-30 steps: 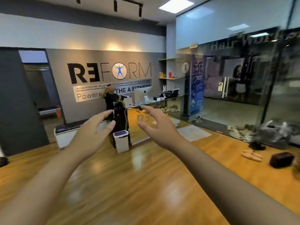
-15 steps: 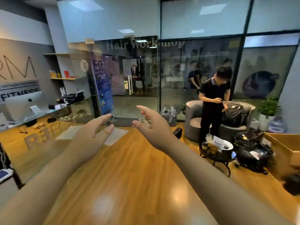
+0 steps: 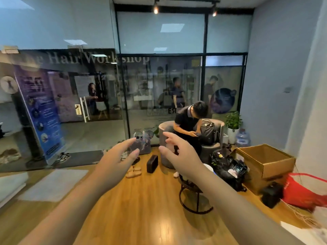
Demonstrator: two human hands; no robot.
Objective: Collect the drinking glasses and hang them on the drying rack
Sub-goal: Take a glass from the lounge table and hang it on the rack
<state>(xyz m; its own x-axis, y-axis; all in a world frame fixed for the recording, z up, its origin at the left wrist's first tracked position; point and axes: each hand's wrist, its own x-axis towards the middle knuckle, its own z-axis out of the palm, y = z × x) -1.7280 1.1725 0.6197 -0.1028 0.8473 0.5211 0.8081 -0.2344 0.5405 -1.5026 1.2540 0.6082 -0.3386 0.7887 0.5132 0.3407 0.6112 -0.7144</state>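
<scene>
Both my arms are stretched out in front of me at chest height. My left hand is open with fingers apart and holds nothing. My right hand is open too, palm facing left, and empty. No drinking glass and no drying rack shows clearly in this view. A small round black metal side table stands just behind my right forearm, and my arm hides most of its top.
A person in black stands by a grey armchair looking at a phone. Black bags, a cardboard box, a red bag, sandals and a small black case lie on the wooden floor. Glass walls stand behind.
The view has swung right, from the reception wall to the glass front and the seating corner. The side table and the person are nearer the middle. My hands have stayed open and raised.
</scene>
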